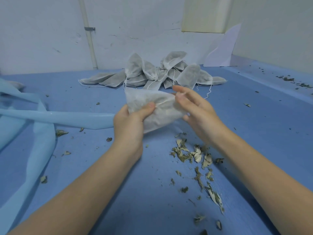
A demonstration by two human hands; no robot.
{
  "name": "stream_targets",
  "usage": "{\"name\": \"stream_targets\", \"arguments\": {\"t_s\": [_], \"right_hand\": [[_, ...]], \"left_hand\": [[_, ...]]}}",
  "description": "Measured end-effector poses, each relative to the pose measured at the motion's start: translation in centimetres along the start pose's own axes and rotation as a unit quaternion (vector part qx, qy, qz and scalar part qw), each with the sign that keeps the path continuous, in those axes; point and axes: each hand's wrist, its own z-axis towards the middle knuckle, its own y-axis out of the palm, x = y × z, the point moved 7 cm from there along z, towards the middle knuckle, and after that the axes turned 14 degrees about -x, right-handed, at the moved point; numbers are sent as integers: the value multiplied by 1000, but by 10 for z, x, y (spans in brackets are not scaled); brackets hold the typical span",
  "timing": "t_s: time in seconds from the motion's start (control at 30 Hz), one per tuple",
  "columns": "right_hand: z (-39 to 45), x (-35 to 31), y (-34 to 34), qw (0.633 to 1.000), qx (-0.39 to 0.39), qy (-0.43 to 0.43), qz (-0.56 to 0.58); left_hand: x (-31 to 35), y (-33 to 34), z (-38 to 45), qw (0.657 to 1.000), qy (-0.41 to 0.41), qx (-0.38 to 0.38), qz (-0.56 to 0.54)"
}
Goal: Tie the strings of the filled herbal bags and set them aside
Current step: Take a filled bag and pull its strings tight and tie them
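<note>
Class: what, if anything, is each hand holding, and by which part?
The left hand grips the filled herbal bag at its lower left side. The right hand touches its right end; a grip cannot be told.
</note>
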Motion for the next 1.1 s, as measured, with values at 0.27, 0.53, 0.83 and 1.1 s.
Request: {"name": "stream_targets", "arguments": {"t_s": [0.27,0.53,0.83,1.1], "right_hand": [[40,25,-6,959,5,116,-259],[70,34,8,912,-57,111,-392],[78,47,22,933,-47,99,-342],[68,47,24,950,-5,106,-294]], "left_hand": [[35,-48,14,988,61,144,-13],[38,-57,20,985,46,162,-31],[31,-59,27,982,32,157,96],[38,-32,53,954,39,96,280]]}}
